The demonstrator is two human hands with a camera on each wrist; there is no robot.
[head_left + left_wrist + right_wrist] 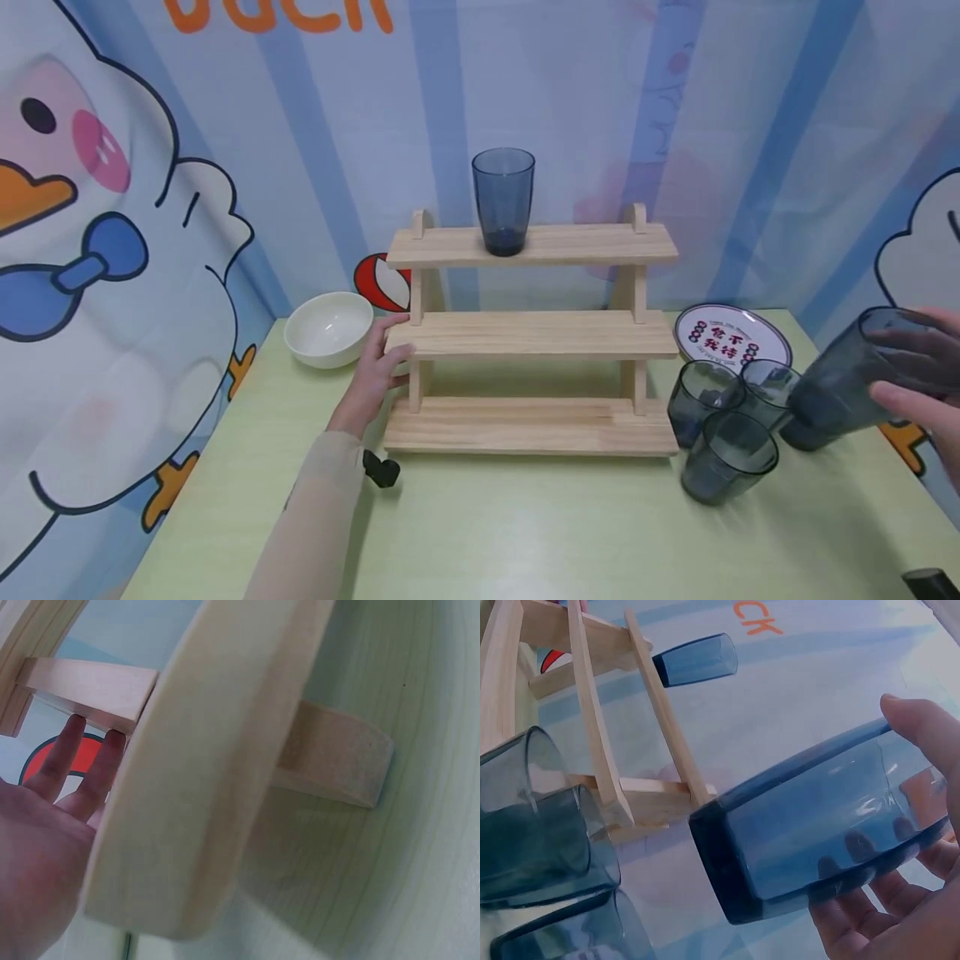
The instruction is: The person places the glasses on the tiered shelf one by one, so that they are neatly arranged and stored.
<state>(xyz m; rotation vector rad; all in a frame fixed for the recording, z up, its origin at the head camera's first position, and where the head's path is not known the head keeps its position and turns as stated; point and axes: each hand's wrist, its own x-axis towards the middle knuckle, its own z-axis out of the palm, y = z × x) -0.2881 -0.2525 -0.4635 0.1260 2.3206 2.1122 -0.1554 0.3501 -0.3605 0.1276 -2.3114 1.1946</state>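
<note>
My left hand [372, 367] grips the left end of the middle board of a three-tier wooden display rack [532, 333]. Two of its fingers [94, 776] touch a rack upright in the left wrist view; the thumb is hidden there. At the right, my right hand [926, 379] holds a smoky blue drinking glass [810, 825], fingers on one side and thumb on the other. That glass tilts, its thick base towards the rack. One similar glass [504, 204] stands upright on the top board. Three more, including the front glass [723, 462], stand close together right of the rack.
A white bowl [328, 329] sits left of the rack. Behind the grouped glasses lies an oval plate [731, 329] with red lettering. A printed cartoon cloth [337, 125] hangs behind the pale green table [525, 533]. A black object [930, 582] shows at the lower right.
</note>
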